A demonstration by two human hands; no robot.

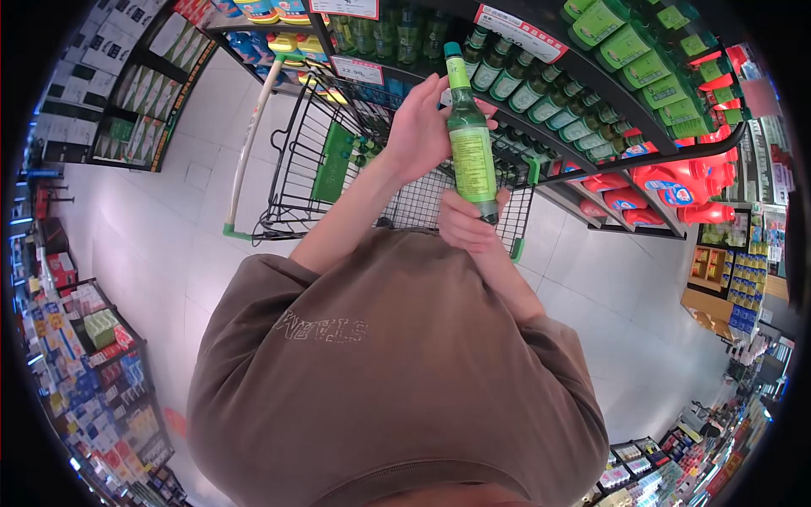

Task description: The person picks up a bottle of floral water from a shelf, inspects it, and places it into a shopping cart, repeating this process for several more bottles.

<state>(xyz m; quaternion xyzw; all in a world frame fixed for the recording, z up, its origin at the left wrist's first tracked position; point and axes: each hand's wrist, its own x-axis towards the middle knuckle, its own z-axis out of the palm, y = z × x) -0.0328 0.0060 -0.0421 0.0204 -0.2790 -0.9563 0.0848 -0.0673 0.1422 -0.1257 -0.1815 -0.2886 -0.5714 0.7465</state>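
Note:
A green glass bottle [470, 152] with a yellow-green label full of small print and a dark green cap is held tilted over a shopping cart. My left hand [420, 127] is around its upper part, with fingers passing behind the neck. Lower down, my right hand [470, 221] grips the bottle near its base. Beneath both hands is the black wire cart [291, 182] with green trim. Several small green bottles [361, 152] sit inside it, partly hidden by my left arm.
Shelves ahead hold rows of green bottles [515, 84], green packs [646, 63] and red jugs [676, 182]. Price tags [524, 32] line the shelf edges. More stocked shelves [139, 101] stand to the left. Pale tiled floor [190, 203] lies around the cart.

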